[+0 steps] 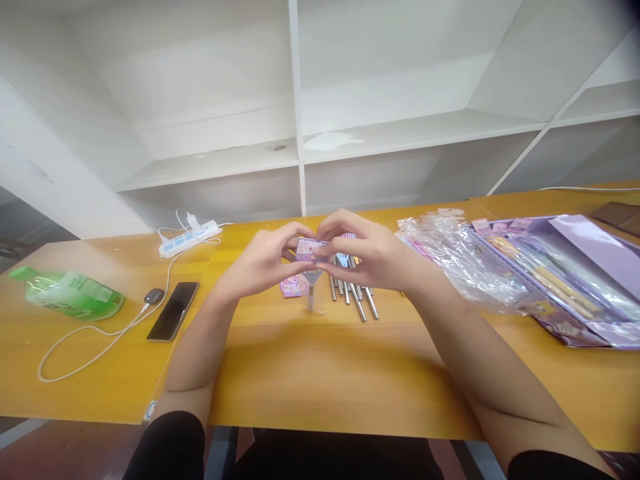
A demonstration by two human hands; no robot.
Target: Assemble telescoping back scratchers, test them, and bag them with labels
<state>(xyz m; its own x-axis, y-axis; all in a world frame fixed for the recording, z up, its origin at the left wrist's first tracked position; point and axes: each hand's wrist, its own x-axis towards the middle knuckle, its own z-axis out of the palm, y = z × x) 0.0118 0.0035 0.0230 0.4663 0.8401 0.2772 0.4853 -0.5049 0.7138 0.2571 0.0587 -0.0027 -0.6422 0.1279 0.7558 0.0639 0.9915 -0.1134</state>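
Between the fingertips of my left hand (270,259) and my right hand (365,252) is a small pink-and-purple printed card (306,250), held at both ends above the table. Both hands are closed on it, thumbs below and fingers above. Under the hands, a clear plastic wrapper with a grey-violet strip (311,299) shows partly; what it contains is hidden. Beside it lies a pink printed card (294,287). Several silver metal tubes (357,303) lie in a bunch below my right hand, their far ends partly covered by it.
Crumpled clear plastic bags (463,263) lie right of my right hand, against a purple box (575,293) holding wrapped items. At left are a green bottle (73,293) on its side, a phone (173,311), a white cable (107,340) and a power strip (190,239). White shelving (300,167) stands behind.
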